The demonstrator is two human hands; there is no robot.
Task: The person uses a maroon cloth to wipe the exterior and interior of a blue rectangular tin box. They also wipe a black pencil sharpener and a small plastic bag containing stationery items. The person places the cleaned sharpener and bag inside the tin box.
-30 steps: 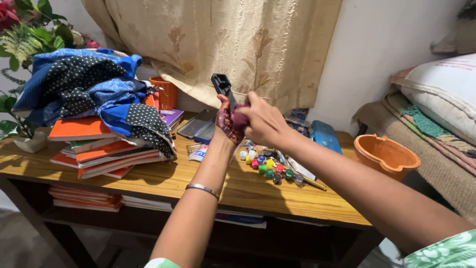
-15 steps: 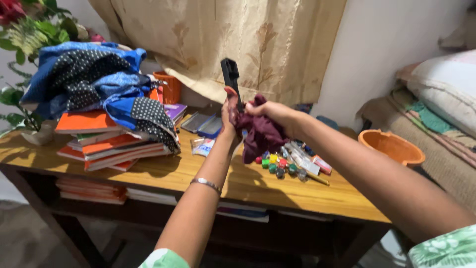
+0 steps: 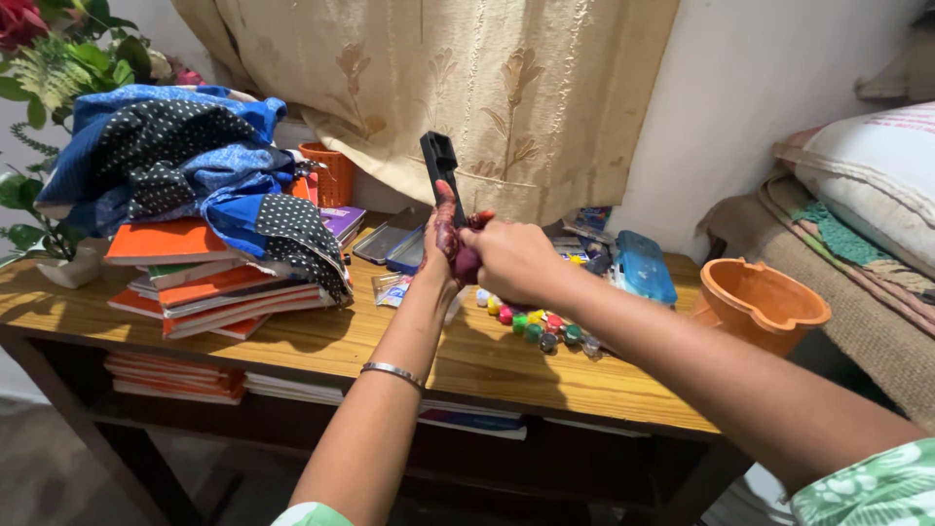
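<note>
The left hand [image 3: 446,234] grips a black tool [image 3: 440,170] upright above the table's [image 3: 409,356] middle — the right hand [image 3: 511,258] closes its fingers on a maroon cloth [image 3: 467,261] pressed against it. Wiping looks underway; paint pots [image 3: 541,326] sit near the back edge.

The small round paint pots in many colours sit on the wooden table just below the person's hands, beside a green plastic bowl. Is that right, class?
Not quite: the head view shows an orange plastic bowl, not green. The small round paint pots do sit on the wooden table below the hands.
</note>
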